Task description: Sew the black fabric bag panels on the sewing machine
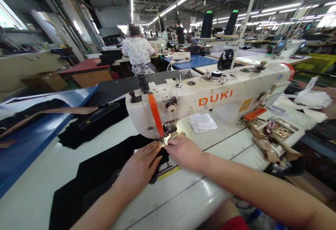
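Observation:
Black fabric [99,165] lies across the bed of a white sewing machine [189,98], with its right end under the lit needle area [162,140]. My left hand [140,165] rests flat on this fabric, fingers stretched toward the needle. Just right of the needle, my right hand [185,151] has its fingers bent and pressed together at the fabric's edge. Its fingertips are partly hidden, but the fabric appears to be between them. A small stack of white printed labels [203,122] sits behind my right hand.
More black pieces [91,121] lie at the left, beside a blue table [49,132] holding a brown strap. On the right, a tray [288,130] holds metal rings beside tan straps [258,142]. A person in a patterned top [138,53] works ahead.

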Tool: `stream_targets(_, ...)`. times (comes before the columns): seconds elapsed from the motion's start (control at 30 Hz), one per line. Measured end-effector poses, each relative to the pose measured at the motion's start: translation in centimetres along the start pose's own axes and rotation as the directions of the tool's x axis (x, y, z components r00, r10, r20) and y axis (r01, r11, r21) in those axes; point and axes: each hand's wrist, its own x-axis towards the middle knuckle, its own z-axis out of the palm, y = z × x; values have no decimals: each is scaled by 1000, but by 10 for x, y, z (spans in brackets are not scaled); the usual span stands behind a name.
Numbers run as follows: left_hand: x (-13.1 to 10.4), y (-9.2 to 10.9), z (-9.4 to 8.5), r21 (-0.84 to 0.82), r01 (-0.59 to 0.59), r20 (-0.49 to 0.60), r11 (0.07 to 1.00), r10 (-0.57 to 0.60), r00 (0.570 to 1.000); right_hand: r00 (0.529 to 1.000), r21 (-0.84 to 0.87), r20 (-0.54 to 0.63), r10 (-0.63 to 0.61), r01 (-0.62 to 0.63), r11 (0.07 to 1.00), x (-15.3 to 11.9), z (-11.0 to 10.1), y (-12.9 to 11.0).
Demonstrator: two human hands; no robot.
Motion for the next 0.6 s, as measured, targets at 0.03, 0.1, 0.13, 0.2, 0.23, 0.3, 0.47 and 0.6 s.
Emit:
stream_targets(0.03,1,-1,0,-1,4,2,1000,-4,1000,1000,2,0,5,-5,1000,0,0,0)
stream_targets(0.1,4,-5,2,5,18,13,1000,-18,1000,1000,6,-3,13,-13,1000,0,1,1)
stream_targets(0.13,6,-6,3,12,28,16,1000,-28,999,1000,10,-8,16,-16,1000,0,2,1)
stream_targets(0.2,8,-9,6,19,39,20,999,-39,999,999,15,-29,21,-21,1000,0,2,1)
stream_targets(0.23,8,-10,6,15,40,22,999,-40,999,999,15,-39,26,-25,1000,-1,2,1)
stream_targets(0.3,7,-11,6,1,30,19,1000,-30,999,998,14,-56,32,-31,999,-2,0,0)
stream_targets(0.47,-16,-2,-8,36,37,35,999,-38,999,993,71,-116,37,-29,997,-12,-6,-4)
stream_targets(0.6,-45,13,-25,152,7,63,988,-16,998,986,138,-164,32,-9,990,-19,-7,-8)
